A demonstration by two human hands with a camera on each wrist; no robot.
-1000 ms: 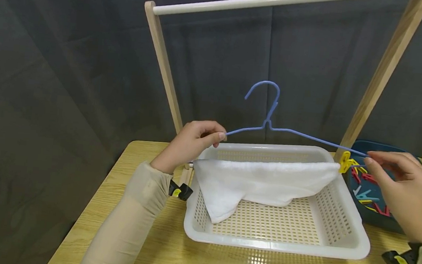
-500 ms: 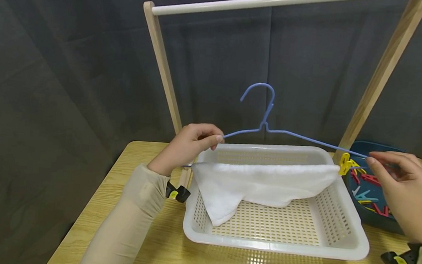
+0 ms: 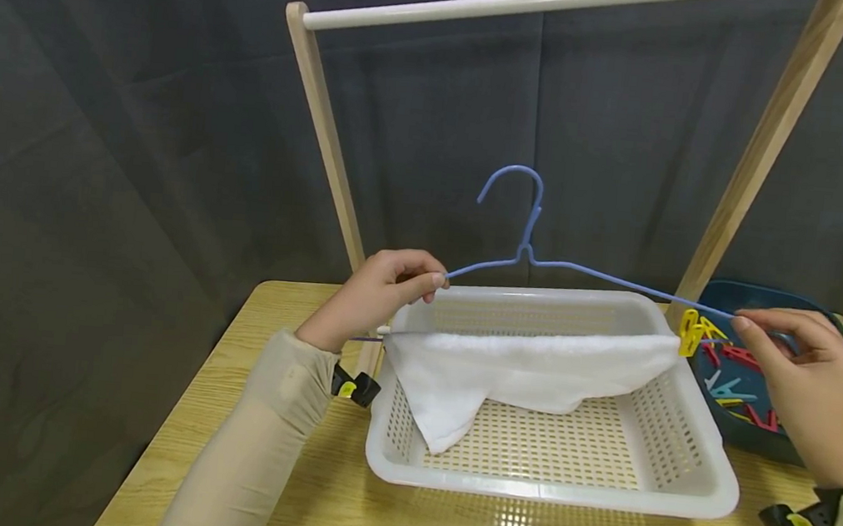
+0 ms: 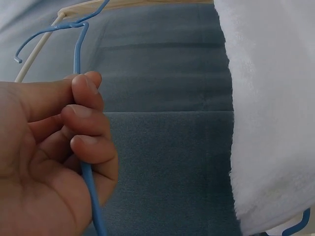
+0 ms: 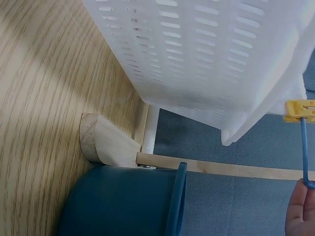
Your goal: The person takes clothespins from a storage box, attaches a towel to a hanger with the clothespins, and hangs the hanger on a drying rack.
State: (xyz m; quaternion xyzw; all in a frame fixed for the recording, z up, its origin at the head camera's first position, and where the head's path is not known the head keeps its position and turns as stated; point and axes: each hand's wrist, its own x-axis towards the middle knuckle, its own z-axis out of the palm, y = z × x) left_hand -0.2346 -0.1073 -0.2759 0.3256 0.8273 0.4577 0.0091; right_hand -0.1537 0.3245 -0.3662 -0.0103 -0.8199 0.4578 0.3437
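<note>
A blue wire hanger (image 3: 530, 231) is held up between both hands, its hook pointing upward. My left hand (image 3: 389, 294) grips its left shoulder; in the left wrist view the fingers (image 4: 91, 120) curl round the wire. At the opposite end, my right hand (image 3: 817, 381) pinches the corner of the wire between thumb and fingers. A white towel (image 3: 533, 369) drapes over the hanger's bottom bar, its lower left corner dangling in front. At the towel's right end a yellow clothespin (image 3: 690, 332) clamps it to the bar, seen too in the right wrist view.
Below the towel stands a white perforated basket (image 3: 537, 488) on the wooden table (image 3: 296, 486). A dark teal tub (image 3: 759, 443) of colored clothespins (image 3: 734, 391) is at the right. Behind rises a wooden rack (image 3: 770, 151) with a white rod (image 3: 527, 5).
The hanger has sunk slightly, its hook shifting a little to the left. The towel has dropped a bit with it. Both hands keep their hold.
</note>
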